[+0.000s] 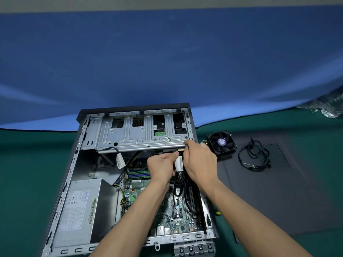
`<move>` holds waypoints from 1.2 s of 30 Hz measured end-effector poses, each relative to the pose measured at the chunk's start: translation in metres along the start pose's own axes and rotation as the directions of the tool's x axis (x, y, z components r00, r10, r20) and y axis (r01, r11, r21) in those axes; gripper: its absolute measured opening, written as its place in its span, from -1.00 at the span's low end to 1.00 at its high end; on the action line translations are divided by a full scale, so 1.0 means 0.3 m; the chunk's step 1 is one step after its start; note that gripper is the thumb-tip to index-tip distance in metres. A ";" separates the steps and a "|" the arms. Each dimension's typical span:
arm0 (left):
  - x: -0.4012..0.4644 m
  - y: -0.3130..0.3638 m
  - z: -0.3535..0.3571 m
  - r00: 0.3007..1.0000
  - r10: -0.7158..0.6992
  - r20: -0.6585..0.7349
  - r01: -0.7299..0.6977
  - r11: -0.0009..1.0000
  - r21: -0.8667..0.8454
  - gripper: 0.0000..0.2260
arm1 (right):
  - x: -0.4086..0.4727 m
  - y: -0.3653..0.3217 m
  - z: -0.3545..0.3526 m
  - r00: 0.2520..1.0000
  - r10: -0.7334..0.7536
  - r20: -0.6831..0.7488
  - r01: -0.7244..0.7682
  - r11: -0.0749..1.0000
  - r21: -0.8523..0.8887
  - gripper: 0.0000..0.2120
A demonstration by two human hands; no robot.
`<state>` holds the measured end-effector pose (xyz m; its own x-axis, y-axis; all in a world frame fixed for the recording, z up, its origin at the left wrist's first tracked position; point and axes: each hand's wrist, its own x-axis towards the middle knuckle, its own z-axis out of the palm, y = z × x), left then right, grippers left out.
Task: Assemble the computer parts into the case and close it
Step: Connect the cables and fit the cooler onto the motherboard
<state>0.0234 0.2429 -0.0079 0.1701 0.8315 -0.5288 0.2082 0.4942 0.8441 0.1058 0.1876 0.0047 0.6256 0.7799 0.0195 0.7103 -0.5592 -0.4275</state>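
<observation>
Repair bench: green mat, blue backdrop

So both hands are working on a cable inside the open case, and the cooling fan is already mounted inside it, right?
Not quite. The fan is not mounted; the head view shows it lying on the mat outside the case, to its right. The left hand and right hand are indeed on the tagged cable inside.

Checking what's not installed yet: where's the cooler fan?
Head view, right of the open case: the fan sits on the dark side panel, with a loose black cable to its right.
</observation>
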 end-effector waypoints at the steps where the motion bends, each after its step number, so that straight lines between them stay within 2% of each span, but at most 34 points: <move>1: 0.002 0.001 0.001 1.000 -0.023 -0.005 0.023 1.000 -0.021 -0.96 | 0.000 0.001 -0.001 1.000 0.003 -0.004 -0.003 1.000 -0.002 -0.71; 6: 0.022 0.007 -0.001 0.989 -0.146 0.019 0.147 0.982 -0.120 -0.89 | -0.005 0.005 -0.003 1.000 -0.001 -0.022 0.001 1.000 0.019 -0.69; 8: 0.019 0.005 -0.004 0.990 -0.135 0.035 0.138 0.984 -0.108 -0.88 | -0.005 0.008 -0.002 1.000 -0.006 -0.027 0.007 1.000 0.029 -0.68; 10: 0.010 0.008 -0.016 0.997 -0.047 0.060 0.047 0.999 0.006 -0.86 | -0.008 0.005 -0.002 1.000 -0.011 -0.023 0.012 0.999 0.035 -0.67; 11: 0.008 0.011 -0.024 0.996 0.039 0.078 -0.051 0.986 0.158 -0.80 | -0.010 0.004 -0.002 1.000 -0.005 -0.027 0.006 0.999 0.050 -0.68; 12: 0.005 0.015 -0.033 0.985 0.138 0.103 -0.167 0.912 0.374 -0.69 | -0.013 0.004 -0.003 0.999 0.013 -0.043 -0.009 0.997 0.083 -0.70; 13: -0.004 0.021 -0.040 0.967 0.226 0.121 -0.253 0.768 0.588 -0.63 | -0.017 0.009 -0.007 0.997 0.045 -0.066 -0.036 0.991 0.131 -0.72; 14: -0.016 0.029 -0.045 0.942 0.315 0.120 -0.296 0.604 0.740 -0.63 | -0.021 0.014 -0.011 0.993 0.081 -0.090 -0.063 0.980 0.191 -0.76; 15: -0.032 0.039 -0.045 0.907 0.402 0.128 -0.331 0.490 0.806 -0.67 | -0.027 0.020 -0.015 0.988 0.112 -0.106 -0.083 0.964 0.252 -0.81; 17: -0.060 0.057 -0.024 0.841 0.509 0.185 -0.426 0.412 0.805 -0.74 | -0.041 0.028 -0.018 0.978 0.176 -0.112 -0.123 0.920 0.372 -0.94; 18: -0.071 0.068 -0.003 0.828 0.512 0.227 -0.463 0.397 0.793 -0.75 | -0.043 0.032 -0.017 0.970 0.221 -0.102 -0.155 0.884 0.442 -0.98; 20: -0.085 0.080 0.049 0.823 0.482 0.299 -0.512 0.405 0.757 -0.72 | -0.049 0.055 -0.014 0.937 0.343 -0.061 -0.235 0.751 0.617 -0.89; 22: -0.103 0.086 0.108 0.812 0.470 0.347 -0.550 0.417 0.724 -0.71 | -0.064 0.109 -0.020 0.903 0.430 -0.025 -0.285 0.641 0.712 -0.82; 25: -0.133 0.066 0.203 0.752 0.510 0.417 -0.622 0.340 0.706 -0.71 | -0.096 0.230 -0.051 0.890 0.456 0.032 -0.361 0.659 0.659 -0.84; 30: -0.142 0.025 0.304 0.613 0.551 0.566 -0.711 0.074 0.699 -0.74 | -0.138 0.447 -0.113 0.868 0.494 0.055 -0.463 0.764 0.449 -0.90; 31: -0.137 0.024 0.306 0.607 0.537 0.585 -0.716 0.052 0.696 -0.74 | -0.141 0.480 -0.121 0.875 0.480 0.066 -0.467 0.801 0.374 -0.90; 33: -0.129 0.024 0.309 0.611 0.516 0.600 -0.717 0.041 0.696 -0.74 | -0.136 0.542 -0.134 0.879 0.464 0.108 -0.477 0.852 0.218 -0.75; 36: -0.125 0.020 0.313 0.617 0.517 0.594 -0.720 0.068 0.690 -0.70 | -0.103 0.597 -0.150 0.850 0.507 0.144 -0.520 0.852 0.067 -0.65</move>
<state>0.1087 0.1907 0.0086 0.7842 0.6179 0.0568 0.5563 -0.7407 0.3768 0.2281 0.0508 -0.0318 0.8454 0.4195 -0.3307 0.2580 -0.8627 -0.4350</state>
